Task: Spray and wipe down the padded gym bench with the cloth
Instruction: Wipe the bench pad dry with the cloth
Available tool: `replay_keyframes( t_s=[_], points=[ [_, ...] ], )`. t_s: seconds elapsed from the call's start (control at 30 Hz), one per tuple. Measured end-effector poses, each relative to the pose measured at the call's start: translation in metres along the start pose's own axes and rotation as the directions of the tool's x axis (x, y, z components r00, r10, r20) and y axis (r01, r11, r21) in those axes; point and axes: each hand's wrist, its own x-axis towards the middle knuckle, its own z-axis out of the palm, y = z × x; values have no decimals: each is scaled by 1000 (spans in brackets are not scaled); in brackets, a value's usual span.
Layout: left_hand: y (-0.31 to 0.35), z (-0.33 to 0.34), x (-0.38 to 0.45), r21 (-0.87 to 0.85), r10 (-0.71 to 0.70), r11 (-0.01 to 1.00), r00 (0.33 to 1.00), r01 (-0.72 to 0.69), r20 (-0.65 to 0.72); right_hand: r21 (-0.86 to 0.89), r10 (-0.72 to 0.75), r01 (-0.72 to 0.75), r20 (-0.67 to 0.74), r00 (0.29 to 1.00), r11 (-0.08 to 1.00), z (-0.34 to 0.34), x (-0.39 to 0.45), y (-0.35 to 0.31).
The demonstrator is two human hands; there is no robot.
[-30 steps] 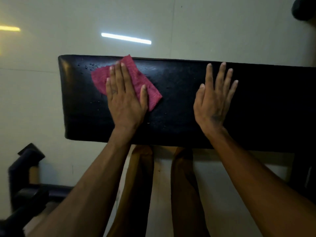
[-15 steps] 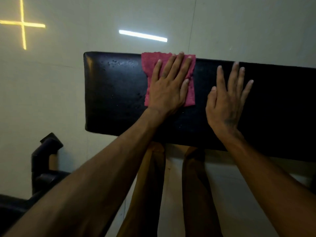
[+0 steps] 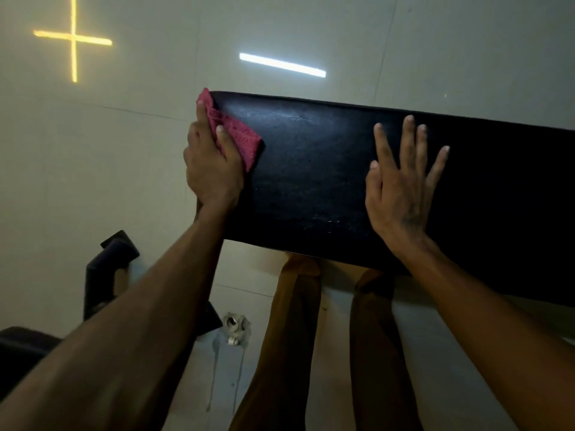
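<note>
The black padded bench runs across the middle of the view, its left end near centre. A pink cloth is wrapped over that left end. My left hand grips the cloth there, thumb on top of the pad and fingers curled round the end. Flat on the pad to the right, my right hand rests with its fingers spread and holds nothing. Faint wet streaks show on the pad's surface. No spray bottle is in view.
Pale tiled floor lies all around, with light reflections on it. Dark gym equipment stands at the lower left. A small metal fitting sits on the floor below the bench. My legs are under the bench's near edge.
My left hand has slid the cloth leftward from the pad's middle to its left end and now curls round it. The right hand has stayed flat on the pad.
</note>
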Motion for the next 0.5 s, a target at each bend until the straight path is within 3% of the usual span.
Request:
replay_keyframes(
  t_s=[0.23, 0.5],
  points=[
    [-30, 6, -79, 104, -25, 994, 1000, 25, 1, -12, 17, -16, 16, 1000, 1000, -1, 0, -2],
    [-47, 35, -153, 191, 170, 963, 979, -189, 110, -16, -10, 10, 13, 1000, 1000, -2, 0, 2]
  ],
)
